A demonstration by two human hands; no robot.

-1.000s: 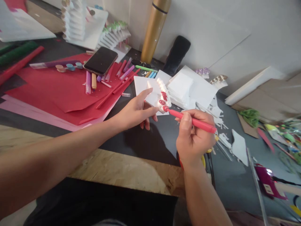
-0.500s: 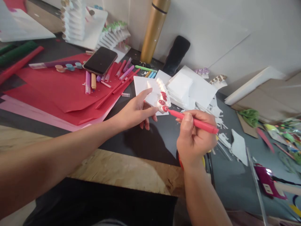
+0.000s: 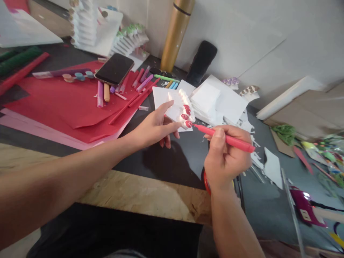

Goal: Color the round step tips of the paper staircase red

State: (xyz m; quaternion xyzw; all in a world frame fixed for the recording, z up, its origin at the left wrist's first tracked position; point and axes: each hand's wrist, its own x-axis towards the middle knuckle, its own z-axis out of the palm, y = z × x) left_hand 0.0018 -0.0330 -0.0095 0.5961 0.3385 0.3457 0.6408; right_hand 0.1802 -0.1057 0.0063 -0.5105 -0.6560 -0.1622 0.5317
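Observation:
My right hand (image 3: 228,154) is closed around a red felt-tip pen (image 3: 225,137), its tip pointing left. That tip is just off a white model of a row of teeth (image 3: 189,111), several of whose lumps are coloured red. The model sits on a white foam board piece (image 3: 161,95). My left hand (image 3: 158,125) grips the near left side of this piece, thumb by the nearest red lump and other fingers partly beneath.
Red paper sheets (image 3: 64,96) lie at left with a phone (image 3: 115,68) and several markers. A gold bottle (image 3: 176,36) and a black case (image 3: 202,62) stand by the wall. White board offcuts (image 3: 223,96) lie beyond my right hand, and a magenta glue gun (image 3: 305,204) at right.
My right hand has moved slightly right, drawing the pen tip away from the nearest red lump. My left hand and the model stay in place.

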